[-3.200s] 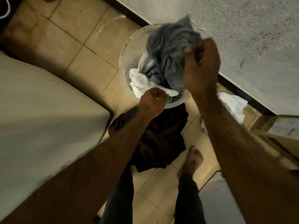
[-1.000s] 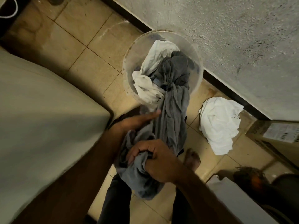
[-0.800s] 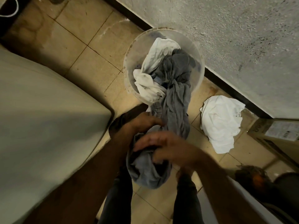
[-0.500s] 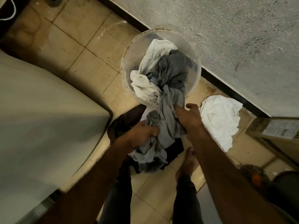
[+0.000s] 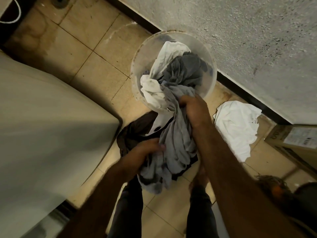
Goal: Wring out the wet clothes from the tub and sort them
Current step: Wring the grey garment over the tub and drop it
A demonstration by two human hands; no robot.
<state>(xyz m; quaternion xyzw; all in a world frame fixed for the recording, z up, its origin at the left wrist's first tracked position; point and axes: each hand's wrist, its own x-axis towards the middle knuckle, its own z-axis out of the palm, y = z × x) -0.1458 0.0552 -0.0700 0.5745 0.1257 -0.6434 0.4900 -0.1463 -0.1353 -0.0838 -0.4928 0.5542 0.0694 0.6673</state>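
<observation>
Floor (image 5: pixel 96 69): tan tiles.
Tub (image 5: pixel 135 71): clear, round, at 12 o'clock from the feet, against the wall. It holds a white cloth (image 5: pixel 154 90) and the far end of the grey garment.
Grey garment (image 5: pixel 178 140): trails out over the tub's 6 o'clock rim, between both hands.
White pile (image 5: pixel 236 127): on the floor, 4 o'clock of the tub.
Dark pile (image 5: pixel 135 129): on the floor, 6 o'clock of the tub, beneath the grey garment.
Right hand (image 5: pixel 193 110): clenched round the garment at the rim.
Left hand (image 5: pixel 145 152): grips the lower bunch.
Risk: the white cloth looks tangled with the grey and may drag out. Runoff would likely wet the dark pile.
</observation>
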